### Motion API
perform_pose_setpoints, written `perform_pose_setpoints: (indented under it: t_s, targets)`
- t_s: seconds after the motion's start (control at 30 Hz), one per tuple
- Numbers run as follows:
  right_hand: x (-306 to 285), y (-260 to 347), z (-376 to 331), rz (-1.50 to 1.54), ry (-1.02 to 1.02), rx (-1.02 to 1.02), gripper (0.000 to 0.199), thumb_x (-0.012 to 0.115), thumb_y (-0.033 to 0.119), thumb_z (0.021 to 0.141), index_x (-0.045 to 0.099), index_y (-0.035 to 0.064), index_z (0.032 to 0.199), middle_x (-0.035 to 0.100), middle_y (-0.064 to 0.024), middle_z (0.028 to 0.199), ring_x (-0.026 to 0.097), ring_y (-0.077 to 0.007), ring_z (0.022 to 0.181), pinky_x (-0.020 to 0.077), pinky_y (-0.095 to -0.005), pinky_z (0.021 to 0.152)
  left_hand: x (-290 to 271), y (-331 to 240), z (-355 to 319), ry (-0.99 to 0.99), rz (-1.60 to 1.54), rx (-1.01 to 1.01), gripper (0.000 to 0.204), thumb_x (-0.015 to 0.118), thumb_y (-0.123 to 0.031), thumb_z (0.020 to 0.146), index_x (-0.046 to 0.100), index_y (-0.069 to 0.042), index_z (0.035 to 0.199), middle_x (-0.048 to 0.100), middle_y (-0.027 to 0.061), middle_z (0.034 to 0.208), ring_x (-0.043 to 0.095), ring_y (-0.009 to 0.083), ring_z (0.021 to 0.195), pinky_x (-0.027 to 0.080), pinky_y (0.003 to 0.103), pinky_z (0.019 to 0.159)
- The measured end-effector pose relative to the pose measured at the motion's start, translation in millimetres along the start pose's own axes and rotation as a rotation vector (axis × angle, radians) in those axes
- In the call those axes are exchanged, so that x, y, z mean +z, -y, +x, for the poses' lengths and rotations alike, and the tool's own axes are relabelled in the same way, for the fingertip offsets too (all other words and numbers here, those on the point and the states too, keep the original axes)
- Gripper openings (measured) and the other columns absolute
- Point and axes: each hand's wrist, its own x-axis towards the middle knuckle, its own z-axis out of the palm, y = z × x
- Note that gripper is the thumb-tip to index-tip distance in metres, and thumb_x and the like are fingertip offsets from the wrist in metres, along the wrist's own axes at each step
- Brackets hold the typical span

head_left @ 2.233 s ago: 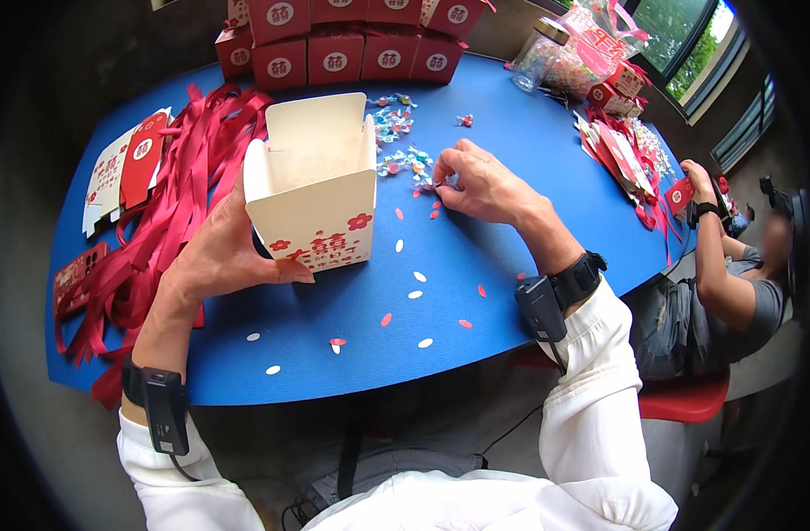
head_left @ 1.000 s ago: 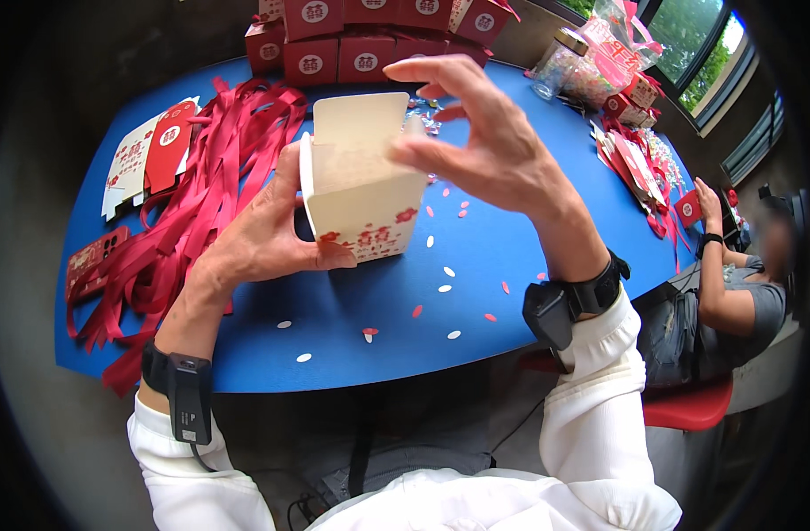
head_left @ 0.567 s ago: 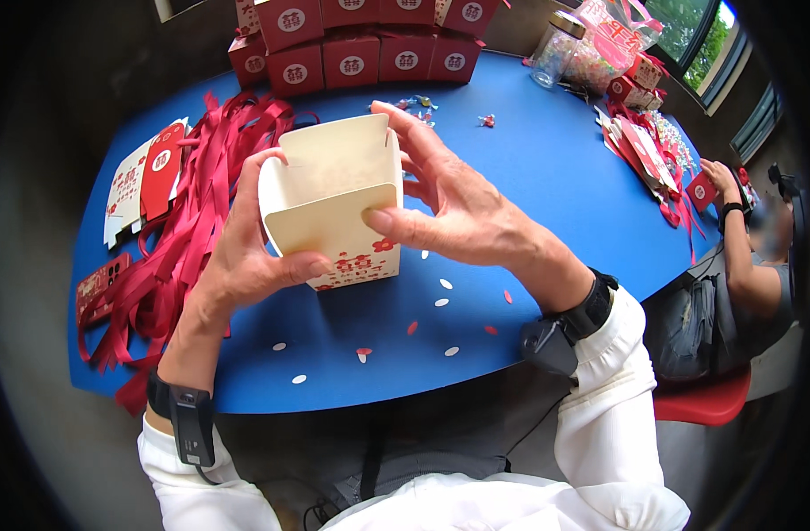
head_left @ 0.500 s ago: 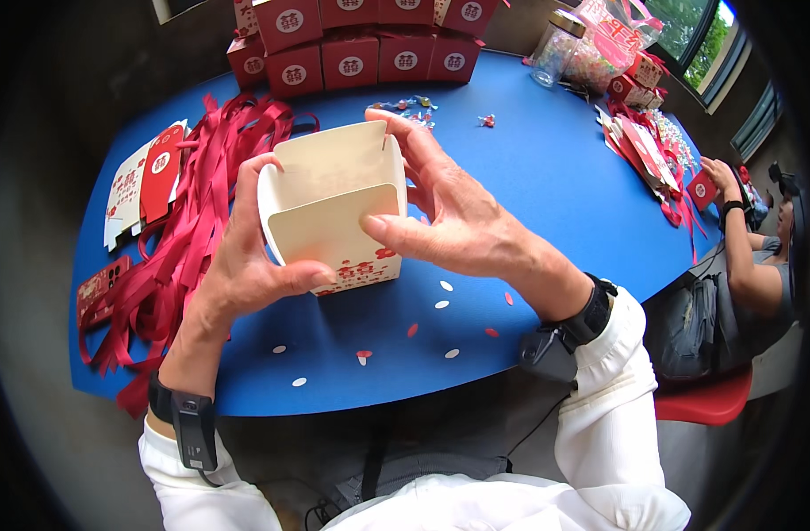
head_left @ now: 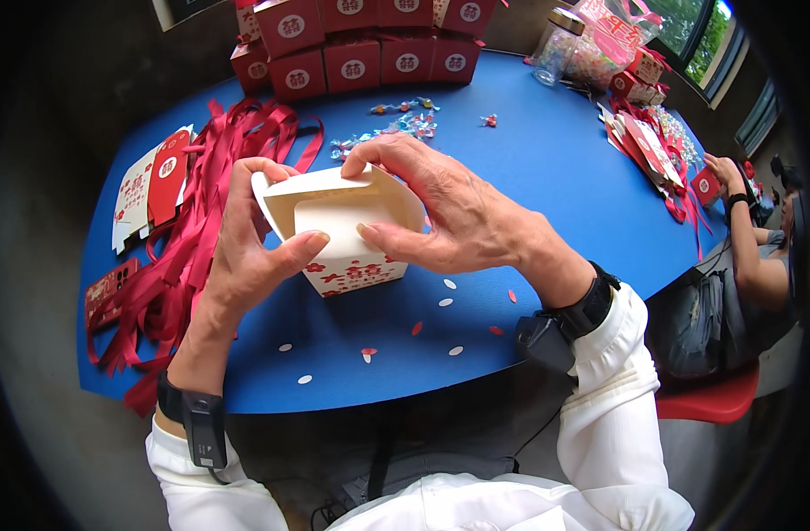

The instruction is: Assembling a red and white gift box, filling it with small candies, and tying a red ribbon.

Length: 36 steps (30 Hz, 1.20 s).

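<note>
Between my hands is a small cream paper gift box [head_left: 356, 273] with red flower and character prints, its top flaps partly folded inward. My left hand [head_left: 261, 234] grips its left side, the thumb on the near flap and fingers behind the left flap. On the right, my right hand [head_left: 445, 208] presses the far flap with its fingers while the thumb rests at the near flap. A gap between the flaps still shows the cream inside.
Red ribbons [head_left: 206, 199] and flat box blanks [head_left: 148, 186] lie left, with a phone [head_left: 111, 290]. Stacked red boxes [head_left: 353, 64] stand behind wrapped candies [head_left: 387, 128]. Oval paper scraps [head_left: 445, 303] dot the near table. A jar [head_left: 560, 44] stands far right; another person's hand [head_left: 725, 173] holds a red box.
The box's flaps have been bent inward, narrowing its opening. My right fingers moved from the far right edge onto the far flap, and my left thumb rose to the near flap.
</note>
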Motion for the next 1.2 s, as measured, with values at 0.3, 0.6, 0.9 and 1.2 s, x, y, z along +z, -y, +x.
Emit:
perform_pose_setpoints:
  t_s: [0.3, 0.6, 0.9, 1.2]
  targets:
    - [2.7, 3.7, -0.7, 0.014, -0.028, 0.191, 0.037, 0.06, 0.017, 0.085, 0.054, 0.0075, 0.12, 0.058, -0.0152, 0.118, 0.058, -0.0337, 0.111, 0.0481, -0.0431, 0.097, 3.9, 0.1, -2.7, 0.17, -0.115, 0.103, 0.099, 0.078, -0.06, 0.074, 0.035, -0.007, 0.145, 0.046, 0.0137, 0.135, 0.047, 0.0266, 0.129, 0.04, 0.042, 0.109]
    - [-3.5, 1.1, -2.6, -0.022, -0.008, 0.186, 0.041, 0.058, 0.013, 0.085, 0.054, 0.0081, 0.126, 0.057, -0.0144, 0.124, 0.056, -0.0318, 0.118, 0.0472, -0.0427, 0.102, 7.0, -12.5, -3.6, 0.161, -0.16, 0.001, 0.1, 0.062, -0.071, 0.082, 0.029, -0.009, 0.153, 0.045, 0.0147, 0.142, 0.047, 0.0271, 0.132, 0.038, 0.044, 0.11]
    - [-5.9, -0.6, 1.7, 0.149, 0.074, 0.024, 0.036, 0.066, 0.024, 0.088, 0.058, 0.0115, 0.121, 0.056, -0.0114, 0.121, 0.054, -0.0291, 0.117, 0.0455, -0.0414, 0.101, -4.5, 0.8, -3.4, 0.213, -0.171, 0.072, 0.053, 0.064, -0.046, 0.094, 0.044, -0.01, 0.128, 0.061, 0.0039, 0.11, 0.057, 0.011, 0.107, 0.046, 0.031, 0.095]
    - [3.8, 5.0, 10.6, -0.03, 0.124, 0.075, 0.044, 0.063, 0.029, 0.091, 0.055, 0.0137, 0.132, 0.055, -0.0175, 0.13, 0.054, -0.0361, 0.121, 0.0472, -0.0448, 0.102, -5.8, 5.7, 0.8, 0.155, -0.341, -0.021, 0.026, 0.056, -0.034, 0.103, 0.056, -0.008, 0.108, 0.059, 0.0018, 0.113, 0.055, 0.0087, 0.1, 0.045, 0.027, 0.092]
